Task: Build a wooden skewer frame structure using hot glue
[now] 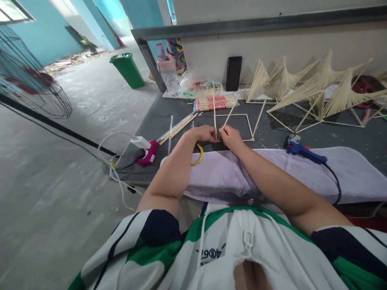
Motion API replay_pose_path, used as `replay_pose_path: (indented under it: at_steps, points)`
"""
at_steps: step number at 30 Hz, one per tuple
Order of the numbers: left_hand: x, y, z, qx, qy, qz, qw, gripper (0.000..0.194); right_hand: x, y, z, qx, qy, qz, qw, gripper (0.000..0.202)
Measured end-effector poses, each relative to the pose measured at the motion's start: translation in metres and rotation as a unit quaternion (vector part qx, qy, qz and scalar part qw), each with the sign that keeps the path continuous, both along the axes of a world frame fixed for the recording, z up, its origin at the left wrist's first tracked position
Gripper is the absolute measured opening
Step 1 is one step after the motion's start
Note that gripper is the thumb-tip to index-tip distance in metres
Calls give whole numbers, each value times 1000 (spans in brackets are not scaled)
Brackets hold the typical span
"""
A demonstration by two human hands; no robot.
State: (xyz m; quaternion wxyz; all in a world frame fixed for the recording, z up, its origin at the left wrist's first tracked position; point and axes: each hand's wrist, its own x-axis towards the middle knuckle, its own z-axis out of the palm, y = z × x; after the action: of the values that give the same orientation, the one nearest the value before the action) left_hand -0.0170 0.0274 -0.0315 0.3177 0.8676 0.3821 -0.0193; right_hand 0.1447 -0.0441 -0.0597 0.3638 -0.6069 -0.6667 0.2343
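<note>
My left hand (207, 133) and my right hand (229, 136) meet at the near left corner of a thin wooden stick frame (232, 115) lying on the dark table. The fingers of my left hand are closed on an upright stick (214, 108). My right hand pinches the lower end of a slanting stick (230, 112) that leans away to the right. Both stick ends come together between my fingertips, where the exact joint is hidden. Another slanting stick (259, 117) rises from the frame's near right corner.
Finished stick models (320, 88) stand at the back right. A blue glue gun (306, 154) lies on a pale cloth (272, 169). Left are loose sticks (178, 128), a yellow tape ring (197, 155) and a pink power strip (148, 155). Behind stand a phone (234, 73), packaged sticks (216, 102) and a bottle (168, 72).
</note>
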Motion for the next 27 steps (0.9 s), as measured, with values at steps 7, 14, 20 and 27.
replay_pose_path:
  at_steps: [7,14,20,27]
  points:
    - [2,3,-3,10,24,9,1000,21,1,1,-4,18,29,6,999,23]
    - [1,3,-1,5,14,6,1000,20,0,1,-3,22,10,0,1000,24]
    - [-1,4,-3,-1,-4,7,1000,17,-2,2,-1,18,-21,4,1000,25]
    - [-4,2,3,-6,8,22,1000,15,-6,3,3,3,-50,16,999,22]
